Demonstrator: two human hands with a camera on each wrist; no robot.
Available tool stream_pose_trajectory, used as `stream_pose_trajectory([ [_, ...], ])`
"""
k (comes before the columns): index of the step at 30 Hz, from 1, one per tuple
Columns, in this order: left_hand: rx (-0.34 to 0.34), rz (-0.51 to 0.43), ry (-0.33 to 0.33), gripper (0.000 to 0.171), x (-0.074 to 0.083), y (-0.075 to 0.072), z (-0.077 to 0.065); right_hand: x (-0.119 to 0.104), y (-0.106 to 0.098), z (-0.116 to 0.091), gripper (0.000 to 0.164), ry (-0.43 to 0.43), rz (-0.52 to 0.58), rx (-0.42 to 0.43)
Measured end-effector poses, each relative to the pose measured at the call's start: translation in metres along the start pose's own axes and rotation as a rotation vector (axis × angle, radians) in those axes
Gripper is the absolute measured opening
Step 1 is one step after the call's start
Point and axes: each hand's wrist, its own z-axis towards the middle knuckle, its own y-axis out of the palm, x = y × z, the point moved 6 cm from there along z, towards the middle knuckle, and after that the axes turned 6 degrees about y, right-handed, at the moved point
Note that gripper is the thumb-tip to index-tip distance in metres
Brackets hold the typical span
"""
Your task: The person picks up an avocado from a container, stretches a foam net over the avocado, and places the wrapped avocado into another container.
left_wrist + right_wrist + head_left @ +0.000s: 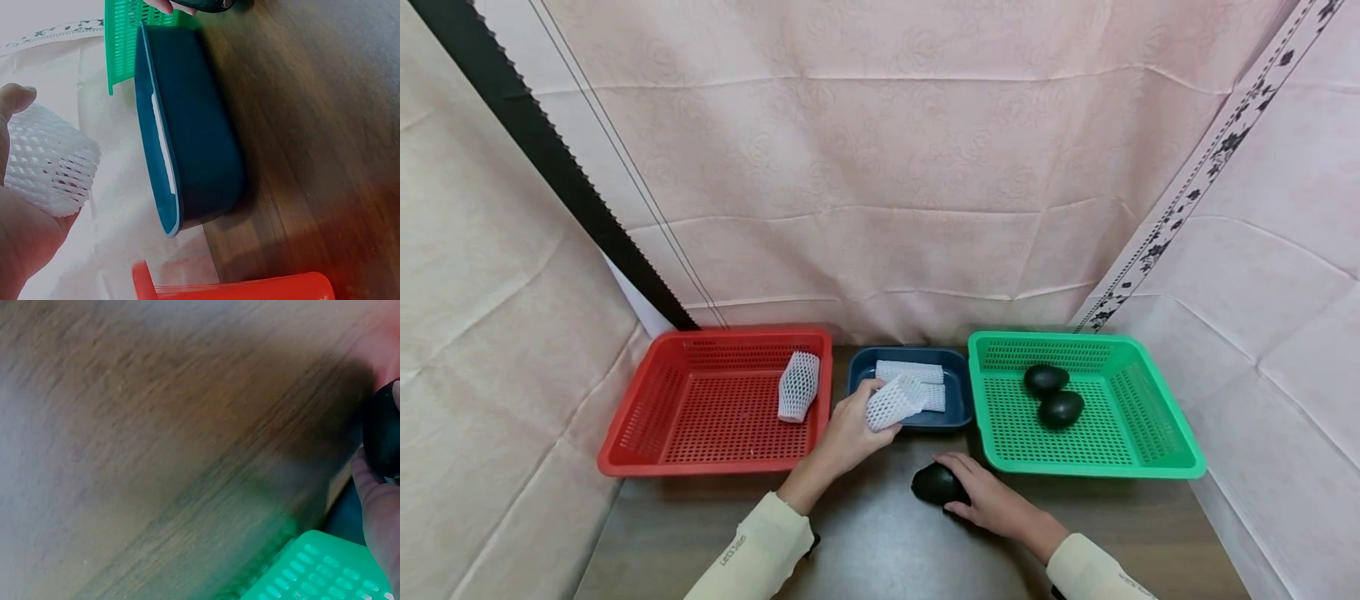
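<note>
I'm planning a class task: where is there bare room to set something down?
Bare: left and middle of the red basket, beside its net; right part of the green basket, beside two dark fruits; table between the forearms. Crowded: blue tray, holding white nets, the left hand close by; and around the right hand, gripping another dark fruit.

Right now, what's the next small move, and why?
Probably bring the dark fruit in the right hand toward the white net sleeve in the left hand: both are gripped, yet the fruit is outside that sleeve.
</note>
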Motion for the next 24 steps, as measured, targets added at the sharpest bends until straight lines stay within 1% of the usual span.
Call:
stream_pose_trajectory([
  [4,-0.003,-0.016,-0.012,0.07,-0.001,0.0,0.0,-0.003,-0.003,0.0,0.071,-0.01,0.021,0.017],
  [7,0.004,-0.006,-0.013,0.071,-0.001,-0.001,0.0,-0.007,-0.007,0.0,0.071,-0.013,0.04,0.031],
  [11,0.018,0.005,-0.007,0.07,-0.001,-0.003,0.0,-0.014,-0.015,0.0,0.073,0.012,0.092,0.046],
  [14,0.018,-0.004,-0.004,0.07,-0.001,-0.003,0.0,-0.02,-0.022,0.0,0.074,0.035,0.131,0.053],
  [17,0.022,0.001,0.001,0.07,-0.002,-0.005,-0.001,-0.025,-0.03,0.0,0.074,0.041,0.139,0.062],
  [21,0.033,0.013,-0.003,0.07,-0.002,-0.006,0.0,-0.033,-0.04,-0.001,0.076,0.011,0.126,0.092],
  [24,0.022,0.006,-0.013,0.07,-0.003,-0.005,0.0,-0.038,-0.051,-0.003,0.077,-0.011,0.119,0.126],
])
